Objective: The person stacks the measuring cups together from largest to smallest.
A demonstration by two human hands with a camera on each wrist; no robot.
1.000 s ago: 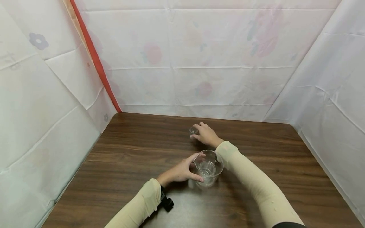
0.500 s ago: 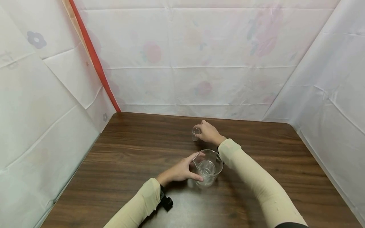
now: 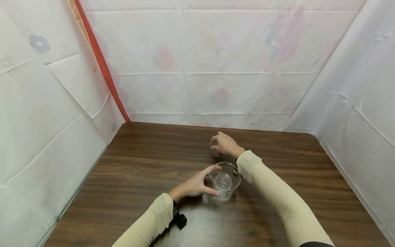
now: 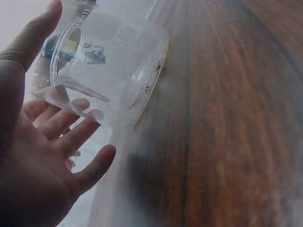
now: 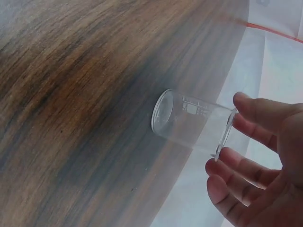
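A large clear glass beaker [image 3: 226, 195] with a pouring spout stands on the wooden table, left of the right sleeve. My left hand [image 3: 194, 185] grips its side, thumb in front and fingers behind. Inside it sits a smaller clear glass vessel [image 4: 71, 47], its round rim showing through the wall. Farther back, my right hand [image 3: 225, 143] pinches a small beaker [image 5: 189, 118] by the rim between thumb and fingers. White graduation marks show on that small beaker, and its base is close over the tabletop.
The brown wood-grain table [image 3: 139, 164] ends at a white patterned curtain [image 3: 197, 68] behind, with more sheeting on both sides. A red strip [image 3: 105, 65] runs down the back left corner. A black wrist camera [image 3: 180, 219] sits on the left wrist.
The small beaker has moved slightly right and nearer to me, and my right fingers now cover its rim from above. My left hand and the large beaker have stayed in place.
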